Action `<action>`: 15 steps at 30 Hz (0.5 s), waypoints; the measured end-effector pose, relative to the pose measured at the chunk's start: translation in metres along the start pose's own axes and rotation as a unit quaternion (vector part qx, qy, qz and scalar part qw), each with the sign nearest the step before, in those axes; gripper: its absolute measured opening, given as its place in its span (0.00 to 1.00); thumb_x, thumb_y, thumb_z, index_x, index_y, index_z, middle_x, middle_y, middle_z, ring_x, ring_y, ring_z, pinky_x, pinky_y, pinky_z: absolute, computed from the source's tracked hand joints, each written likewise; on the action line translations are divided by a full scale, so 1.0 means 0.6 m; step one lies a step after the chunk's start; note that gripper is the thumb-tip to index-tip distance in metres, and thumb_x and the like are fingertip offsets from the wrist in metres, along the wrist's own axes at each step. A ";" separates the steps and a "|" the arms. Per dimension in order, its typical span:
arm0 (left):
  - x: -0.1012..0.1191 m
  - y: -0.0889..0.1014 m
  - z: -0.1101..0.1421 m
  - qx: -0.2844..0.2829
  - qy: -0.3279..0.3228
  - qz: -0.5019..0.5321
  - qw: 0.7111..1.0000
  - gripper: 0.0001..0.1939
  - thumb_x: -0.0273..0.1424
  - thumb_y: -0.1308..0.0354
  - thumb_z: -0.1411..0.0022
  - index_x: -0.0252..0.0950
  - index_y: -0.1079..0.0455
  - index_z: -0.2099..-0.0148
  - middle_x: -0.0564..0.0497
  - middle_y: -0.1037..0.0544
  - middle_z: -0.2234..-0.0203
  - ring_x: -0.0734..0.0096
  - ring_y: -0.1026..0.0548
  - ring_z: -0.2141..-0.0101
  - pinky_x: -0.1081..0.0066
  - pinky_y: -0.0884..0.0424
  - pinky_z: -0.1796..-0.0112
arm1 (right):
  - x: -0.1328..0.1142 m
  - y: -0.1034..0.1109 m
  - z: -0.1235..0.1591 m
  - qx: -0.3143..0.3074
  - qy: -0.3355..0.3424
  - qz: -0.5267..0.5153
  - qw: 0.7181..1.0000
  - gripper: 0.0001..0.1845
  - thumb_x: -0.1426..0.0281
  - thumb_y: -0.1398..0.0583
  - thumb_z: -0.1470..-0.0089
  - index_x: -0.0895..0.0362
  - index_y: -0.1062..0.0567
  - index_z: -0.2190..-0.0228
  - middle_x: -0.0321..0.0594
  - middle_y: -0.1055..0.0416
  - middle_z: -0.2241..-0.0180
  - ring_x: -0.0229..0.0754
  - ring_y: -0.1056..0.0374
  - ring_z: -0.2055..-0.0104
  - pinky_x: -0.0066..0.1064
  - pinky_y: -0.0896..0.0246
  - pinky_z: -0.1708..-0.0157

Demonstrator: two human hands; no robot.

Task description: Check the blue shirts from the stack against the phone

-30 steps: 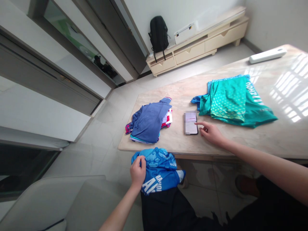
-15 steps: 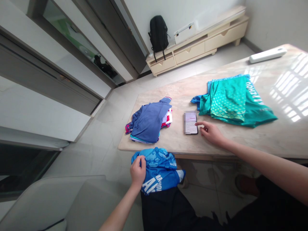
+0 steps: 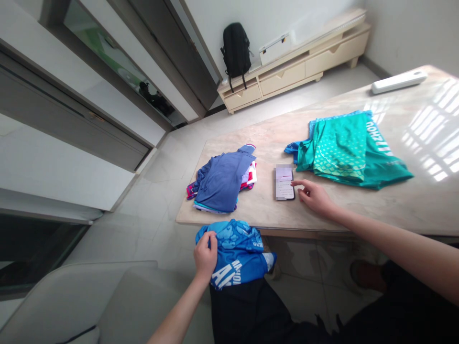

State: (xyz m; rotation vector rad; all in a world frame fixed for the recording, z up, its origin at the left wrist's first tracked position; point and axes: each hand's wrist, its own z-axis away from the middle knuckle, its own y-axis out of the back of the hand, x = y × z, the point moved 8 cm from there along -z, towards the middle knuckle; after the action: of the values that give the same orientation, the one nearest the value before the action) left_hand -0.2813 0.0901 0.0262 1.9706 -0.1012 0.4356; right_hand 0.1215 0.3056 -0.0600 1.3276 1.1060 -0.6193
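Observation:
My left hand (image 3: 205,254) is closed on a bunched bright blue shirt (image 3: 239,252) with white lettering, held on my lap below the table edge. My right hand (image 3: 314,196) rests on the marble table (image 3: 358,205), index finger stretched out to the right edge of a phone (image 3: 284,182) with a lit screen; the other fingers are curled and hold nothing. Left of the phone lies a pile of folded clothes (image 3: 222,180) topped by a dull blue garment. Right of it lies a flat green shirt (image 3: 349,149) over a blue one.
A white remote-like bar (image 3: 398,82) lies at the table's far right edge. A low cream cabinet (image 3: 297,64) with a black backpack (image 3: 236,50) and a white box stands by the far wall. A light chair (image 3: 71,306) is at my lower left.

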 end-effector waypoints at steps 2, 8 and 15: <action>0.000 0.000 0.000 0.000 0.000 0.000 1.000 0.18 0.42 0.52 0.26 0.40 0.25 0.61 0.48 0.16 0.68 0.61 0.18 0.65 0.66 0.25 0.61 | 0.001 -0.001 0.000 -0.001 0.000 -0.004 1.000 0.20 0.72 0.45 0.43 0.54 0.22 0.50 0.43 0.19 0.52 0.41 0.27 0.70 0.36 0.32 0.64; -0.001 0.000 0.000 0.003 0.001 0.002 1.000 0.18 0.42 0.52 0.26 0.41 0.25 0.61 0.48 0.16 0.68 0.61 0.18 0.66 0.66 0.25 0.61 | 0.004 -0.003 -0.002 -0.001 -0.001 -0.009 1.000 0.20 0.73 0.45 0.42 0.53 0.22 0.51 0.42 0.19 0.51 0.41 0.27 0.70 0.36 0.31 0.64; 0.001 0.000 0.000 0.006 -0.003 0.002 1.000 0.18 0.41 0.52 0.26 0.40 0.25 0.61 0.49 0.16 0.68 0.61 0.18 0.66 0.66 0.26 0.61 | 0.002 -0.003 -0.001 -0.001 -0.003 -0.012 1.000 0.20 0.72 0.44 0.42 0.52 0.22 0.51 0.42 0.19 0.51 0.41 0.27 0.70 0.36 0.32 0.65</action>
State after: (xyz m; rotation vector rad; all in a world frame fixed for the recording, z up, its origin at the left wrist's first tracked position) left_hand -0.2805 0.0903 0.0267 1.9840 -0.1062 0.4346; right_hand 0.1207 0.3060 -0.0619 1.3115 1.1200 -0.6391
